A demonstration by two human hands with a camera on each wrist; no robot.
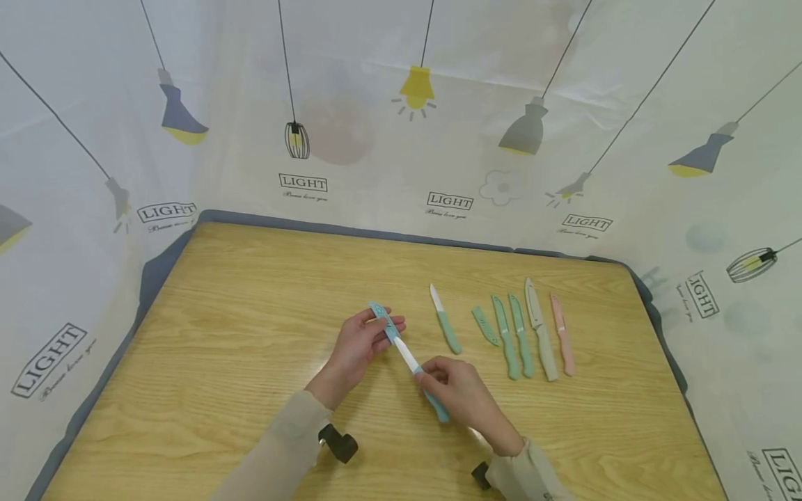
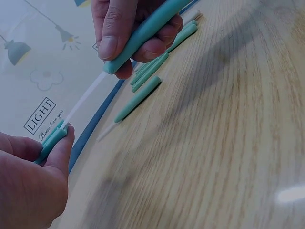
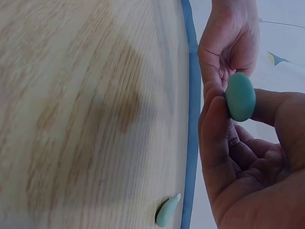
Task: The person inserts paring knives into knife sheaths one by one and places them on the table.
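Between my two hands is a blue paring knife, held slantwise above the table. My right hand (image 1: 460, 390) grips its handle (image 2: 147, 33), whose rounded butt (image 3: 240, 97) faces the right wrist camera. With thumb and fingers, my left hand (image 1: 360, 344) pinches the blue blade sheath (image 1: 383, 321). The white blade (image 1: 407, 353) shows between sheath and handle, its tip end inside the sheath. Just right of the hands, a green knife (image 1: 447, 330) with a bare white blade lies on the table.
To the right lie a loose green sheath (image 1: 485, 325), two sheathed green knives (image 1: 506, 341), a larger pale-handled knife (image 1: 544, 341) and a pink knife (image 1: 563, 337). A printed cloth (image 1: 363, 174) hangs behind and beside the wooden table (image 1: 250, 306).
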